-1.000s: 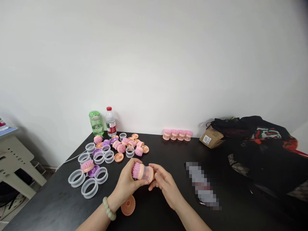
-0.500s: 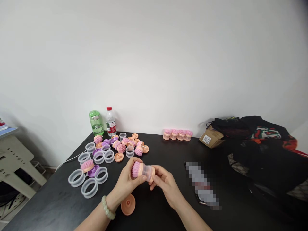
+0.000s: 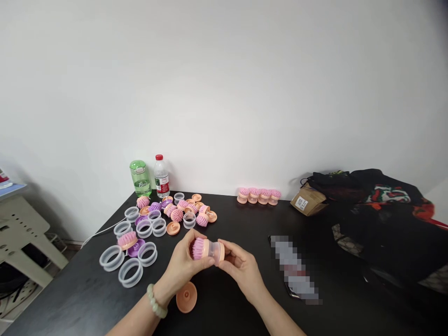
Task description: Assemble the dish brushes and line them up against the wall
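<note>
A round scrubbing brush (image 3: 213,251) with pink bristles, a clear middle ring and peach ends lies sideways between my two hands, above the table. My left hand (image 3: 187,257) is closed around its bristle end, thumb along the clear ring. Thumb and fingers of my right hand (image 3: 241,267) grip the peach cap at the other end. Below my left wrist, a peach disc (image 3: 186,297) with a small central knob lies on the table. Further left are several clear rings (image 3: 130,273), a pink bristle head (image 3: 127,240) and a purple disc (image 3: 136,248).
The black table (image 3: 245,308) meets a white wall. Several similar brushes (image 3: 258,196) stand in a row at the wall. A green bottle (image 3: 140,178) and a red-capped bottle (image 3: 161,177) are at back left. A blurred-out phone-like object (image 3: 294,268), paper bag (image 3: 308,199) and dark clothing (image 3: 378,224) lie right.
My right hand's fingers have shifted their grip around the brush's peach cap, with the fingertips higher and further over it now. My left hand keeps its hold almost unmoved.
</note>
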Tool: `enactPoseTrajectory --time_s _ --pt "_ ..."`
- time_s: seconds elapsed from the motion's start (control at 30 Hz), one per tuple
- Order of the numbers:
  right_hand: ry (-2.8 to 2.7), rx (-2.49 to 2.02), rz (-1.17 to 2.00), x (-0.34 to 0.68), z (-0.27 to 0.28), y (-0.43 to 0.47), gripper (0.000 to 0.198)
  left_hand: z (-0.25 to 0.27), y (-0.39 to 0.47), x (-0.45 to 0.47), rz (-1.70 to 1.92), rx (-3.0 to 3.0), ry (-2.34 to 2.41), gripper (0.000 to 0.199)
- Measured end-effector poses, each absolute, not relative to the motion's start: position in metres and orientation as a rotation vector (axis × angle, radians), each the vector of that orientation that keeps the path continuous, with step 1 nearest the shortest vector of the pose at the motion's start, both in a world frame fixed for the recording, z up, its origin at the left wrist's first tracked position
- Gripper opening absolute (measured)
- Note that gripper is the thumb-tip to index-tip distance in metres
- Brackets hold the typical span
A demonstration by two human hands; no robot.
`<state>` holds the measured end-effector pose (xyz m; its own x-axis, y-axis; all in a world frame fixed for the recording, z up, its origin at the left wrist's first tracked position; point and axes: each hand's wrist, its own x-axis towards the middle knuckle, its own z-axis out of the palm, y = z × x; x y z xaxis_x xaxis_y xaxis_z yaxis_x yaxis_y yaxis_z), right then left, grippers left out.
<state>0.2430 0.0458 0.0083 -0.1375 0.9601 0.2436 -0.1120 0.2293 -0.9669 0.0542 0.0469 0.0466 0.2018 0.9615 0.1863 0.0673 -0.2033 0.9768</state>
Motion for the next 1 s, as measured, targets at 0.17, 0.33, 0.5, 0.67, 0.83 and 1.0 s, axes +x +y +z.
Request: enactPoseTrajectory --time_s 0.17,0.33,0.5,0.67,0.83,1.0 --pt "-1.459 -0.88 1.06 0.246 0.008 0.046 0.045 0.05 0.047 0.054 1.156 1.485 0.998 0.05" --pt "-1.573 -0.912 0.93 0.25 0.009 0.046 0.045 0.049 0.047 0.054 1.142 1.471 1.007 0.052" --pt "-1.649 -0.912 0.823 0.252 0.01 0.046 0.044 0.046 0.048 0.054 1.133 1.474 1.001 0.053" --pt "-1.725 -0.9 0.719 0.253 0.01 0.044 0.045 0.044 0.05 0.054 1.146 1.553 1.033 0.053" --pt "-1.824 -0.88 0.625 0.254 0.011 0.042 0.044 0.048 0.048 0.054 1.138 1.599 1.04 0.053" --pt "-1.88 -0.837 0.534 0.254 0.015 0.041 0.046 0.05 0.046 0.054 1.14 1.587 1.088 0.051"
